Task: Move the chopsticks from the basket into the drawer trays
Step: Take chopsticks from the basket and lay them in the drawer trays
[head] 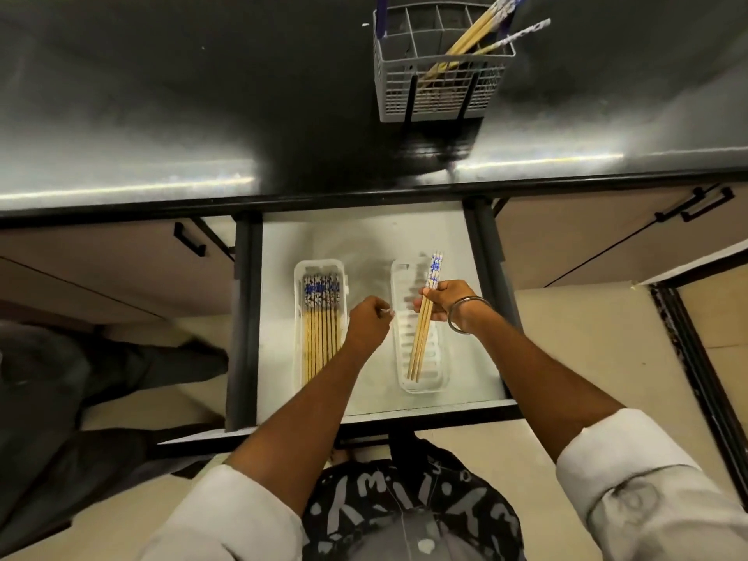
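Lying slantwise over the right-hand tray (421,382), a small bundle of chopsticks (425,317) is gripped near its middle by the right hand (443,303), whose fingers are curled around the sticks. The patterned blue-and-white ends are pointed toward 12 o'clock, past the tray's far edge, and the plain wooden tips are directed toward 6 o'clock, just inside its near rim. Whether the tips touch the ribbed tray floor cannot be told.

At 9 o'clock from the bundle, the left hand (366,323) is seen loosely closed above the strip of bare drawer floor between the two trays; something small and pale may be pinched at its fingertips, but this cannot be made out. Beyond it the left-hand tray (298,277) is filled with a row of chopsticks (321,330) laid side by side, patterned ends to 12 o'clock, so little room is left across its width.

Both trays are set in the open drawer (364,236), with white floor exposed at 12 o'clock behind them and a narrower margin at 3 o'clock beside the right tray. The drawer is bounded by dark side rails and a dark front edge at 6 o'clock.

On the dark countertop (162,95) at 12 o'clock, well apart from the drawer, the grey wire basket (441,74) is stood upright, and a few chopsticks (473,38) are leaned toward its 2 o'clock corner.
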